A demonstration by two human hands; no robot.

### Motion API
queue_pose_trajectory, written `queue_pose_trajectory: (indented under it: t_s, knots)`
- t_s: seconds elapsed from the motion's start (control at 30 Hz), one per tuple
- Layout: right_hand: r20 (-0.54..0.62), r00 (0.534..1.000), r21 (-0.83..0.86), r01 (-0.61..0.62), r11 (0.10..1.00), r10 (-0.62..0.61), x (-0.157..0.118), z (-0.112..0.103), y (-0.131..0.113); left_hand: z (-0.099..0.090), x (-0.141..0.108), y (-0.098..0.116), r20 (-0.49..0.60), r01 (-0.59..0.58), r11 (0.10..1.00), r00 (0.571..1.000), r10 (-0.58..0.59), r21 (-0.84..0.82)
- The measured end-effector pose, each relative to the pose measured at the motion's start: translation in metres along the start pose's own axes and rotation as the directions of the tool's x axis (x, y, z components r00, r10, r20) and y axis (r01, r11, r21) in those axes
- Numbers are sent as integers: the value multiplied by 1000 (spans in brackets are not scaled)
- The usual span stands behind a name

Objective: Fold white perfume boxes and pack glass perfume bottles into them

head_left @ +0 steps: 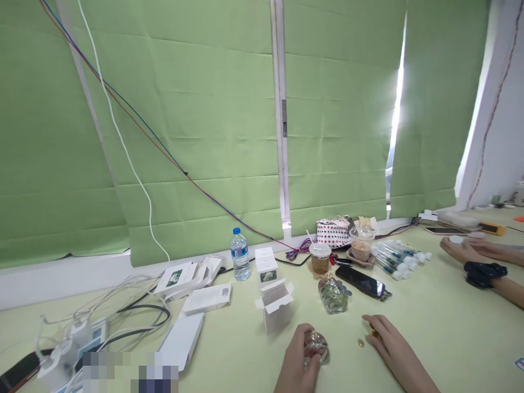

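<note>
My left hand is wrapped round a small clear glass jar with reddish contents, near the table's front edge. To the right, my right hand rests low over the table, its fingers closed on a small gold-coloured object, mostly hidden under them. A tiny gold piece lies on the table between the two hands, touching neither. Behind the hands is a second clear glass container with green contents. An open white box stands upright behind my left hand.
A water bottle, drink cups, a black phone and capped clear tubes stand or lie farther back. White boxes and tangled cables cover the left side. Another person's hands are at the far right.
</note>
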State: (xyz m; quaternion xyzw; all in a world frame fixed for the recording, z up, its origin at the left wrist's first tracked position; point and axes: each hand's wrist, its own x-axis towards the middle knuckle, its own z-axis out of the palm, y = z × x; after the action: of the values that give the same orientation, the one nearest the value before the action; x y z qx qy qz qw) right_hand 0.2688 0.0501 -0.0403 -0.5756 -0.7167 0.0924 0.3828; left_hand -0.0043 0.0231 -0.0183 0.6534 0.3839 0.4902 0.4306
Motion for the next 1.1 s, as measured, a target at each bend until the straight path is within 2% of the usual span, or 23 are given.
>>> queue_pose_trajectory:
  t_s: [0.1, 0.2, 0.3, 0.37, 0.43, 0.5, 0.53, 0.6, 0.7, 0.8, 0.9, 1.1]
  knots:
    - [-106, 993, -57, 41, 998, -47, -7, 2, -9, -4, 2, 0, 56, 31, 999, 998, -30, -13]
    - [-65, 992, -111, 97, 989, -104, -17, 14, -18, -6, 5, 1, 49, 43, 999, 998, -42, -13]
    - [-20, 1000, -167, 11, 986, -15, -24, 30, -25, -6, 5, 5, 23, 45, 999, 999, -45, -10]
    - [11, 999, -83, -39, 996, 41, -23, 35, -32, -6, 4, 8, 11, 42, 999, 999, -42, 29]
    - [68, 996, 138, -64, 988, 55, -16, 32, -45, -6, 3, 12, 7, 26, 996, 1000, -27, 88]
    - [168, 983, 418, -143, 897, 79, -5, 27, -63, -6, 3, 14, 23, 3, 991, 1000, -6, 131]
    - [235, 966, 545, -223, 808, 108, 1, 24, -73, -7, 2, 14, 35, -4, 989, 999, -1, 146]
    - [295, 938, 713, -342, 612, 181, 12, 22, -90, -7, 3, 14, 50, -3, 987, 999, -5, 161]
    - [356, 901, 840, -425, 338, 248, 21, 30, -107, -7, 3, 14, 57, -1, 986, 998, -9, 165]
    - [423, 872, 870, -467, 158, 246, 22, 44, -115, -7, 3, 14, 74, -32, 990, 997, 22, 139]
    - [460, 846, 864, -496, 85, 268, 22, 52, -118, -7, 4, 16, 88, -55, 994, 995, 46, 99]
    - [476, 836, 854, -513, 82, 274, 25, 55, -117, -5, 7, 14, 95, -83, 996, 992, 79, 38]
